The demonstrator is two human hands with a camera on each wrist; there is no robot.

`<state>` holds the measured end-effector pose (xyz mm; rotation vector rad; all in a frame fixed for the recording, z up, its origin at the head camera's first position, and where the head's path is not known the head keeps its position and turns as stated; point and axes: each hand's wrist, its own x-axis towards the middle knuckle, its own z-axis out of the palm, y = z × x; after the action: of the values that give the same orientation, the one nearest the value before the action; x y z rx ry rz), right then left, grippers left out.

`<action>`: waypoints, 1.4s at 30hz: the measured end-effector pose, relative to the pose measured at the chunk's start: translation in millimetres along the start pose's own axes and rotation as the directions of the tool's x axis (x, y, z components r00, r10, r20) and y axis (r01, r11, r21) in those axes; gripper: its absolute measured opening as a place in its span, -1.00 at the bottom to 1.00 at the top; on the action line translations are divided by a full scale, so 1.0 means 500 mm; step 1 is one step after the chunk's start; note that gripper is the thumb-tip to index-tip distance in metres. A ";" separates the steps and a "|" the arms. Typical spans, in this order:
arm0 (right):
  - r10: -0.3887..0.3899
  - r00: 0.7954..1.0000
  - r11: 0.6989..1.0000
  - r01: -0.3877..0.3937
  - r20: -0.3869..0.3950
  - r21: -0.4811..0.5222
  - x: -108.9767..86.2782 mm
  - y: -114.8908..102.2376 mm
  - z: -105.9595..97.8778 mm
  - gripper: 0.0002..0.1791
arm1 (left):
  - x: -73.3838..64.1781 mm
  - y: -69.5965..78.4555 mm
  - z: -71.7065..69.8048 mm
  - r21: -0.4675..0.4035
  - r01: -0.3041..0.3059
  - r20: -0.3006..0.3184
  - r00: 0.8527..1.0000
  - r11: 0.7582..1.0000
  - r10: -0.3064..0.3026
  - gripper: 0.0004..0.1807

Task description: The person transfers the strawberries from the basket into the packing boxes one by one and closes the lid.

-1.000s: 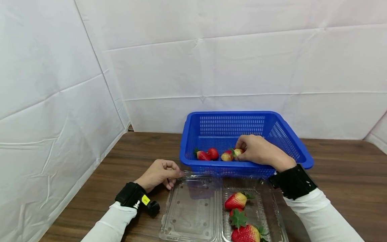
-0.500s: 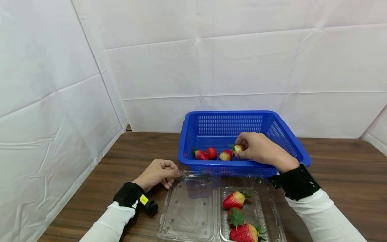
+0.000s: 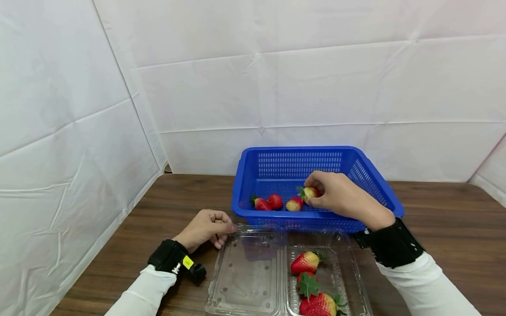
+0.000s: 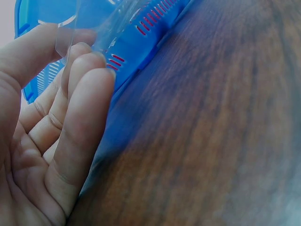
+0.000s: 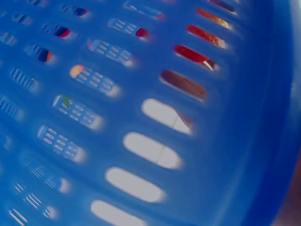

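Note:
In the head view my right hand (image 3: 336,195) reaches over the near rim of the blue basket (image 3: 316,213) and pinches a pale red-and-yellow strawberry (image 3: 310,192) with a green cap. Beside it, several more strawberries (image 3: 262,204) lie in the basket. My left hand (image 3: 207,229) pinches the top left corner of the clear plastic clamshell's lid (image 3: 249,276); the left wrist view shows the thin clear lip (image 4: 66,40) between thumb and fingers. Three strawberries (image 3: 305,262) lie in the clamshell's right half. The right wrist view shows only the basket's slotted wall (image 5: 207,155), hiding the hand.
A brown wooden table (image 3: 182,193) carries everything. White cloth walls (image 3: 205,87) stand behind and to the left. The open clamshell lies directly in front of the basket, against its near side. A black wrist camera (image 3: 196,273) sits below my left hand.
My right hand has lifted the pinched strawberry slightly from beside its neighbour, and its green cap now faces left. The left hand holds the lid corner as before.

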<state>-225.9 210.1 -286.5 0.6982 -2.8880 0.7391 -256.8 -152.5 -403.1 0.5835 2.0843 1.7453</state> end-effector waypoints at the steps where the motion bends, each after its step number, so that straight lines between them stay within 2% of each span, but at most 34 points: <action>1: 0.001 1.000 1.000 -0.001 0.000 -0.002 -0.001 -0.001 0.000 -0.67 | 0.001 0.000 0.000 0.002 -0.001 -0.001 1.000 1.000 0.001 -0.86; 11: -0.016 1.000 1.000 0.016 -0.018 -0.008 -0.014 -0.014 -0.017 -0.65 | 0.002 -0.002 0.000 0.010 -0.002 0.000 1.000 1.000 0.002 -0.86; 16: -0.017 1.000 1.000 0.017 -0.026 0.023 -0.020 -0.014 -0.030 -0.64 | 0.002 -0.002 -0.001 0.013 0.000 -0.002 1.000 1.000 0.000 -0.85; 29: -0.059 0.998 0.994 0.055 0.029 0.097 -0.024 -0.014 -0.061 -0.61 | 0.002 -0.004 -0.002 0.009 -0.002 0.000 1.000 1.000 0.002 -0.88; 42: -0.088 0.994 0.989 0.079 0.070 0.123 -0.034 -0.022 -0.067 -0.64 | 0.002 -0.002 -0.001 0.016 0.000 -0.004 1.000 1.000 0.000 -0.85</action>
<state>-207.0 224.3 -255.2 0.8731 -2.8788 0.9009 -258.2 -152.6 -404.0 0.5853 2.1029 1.7324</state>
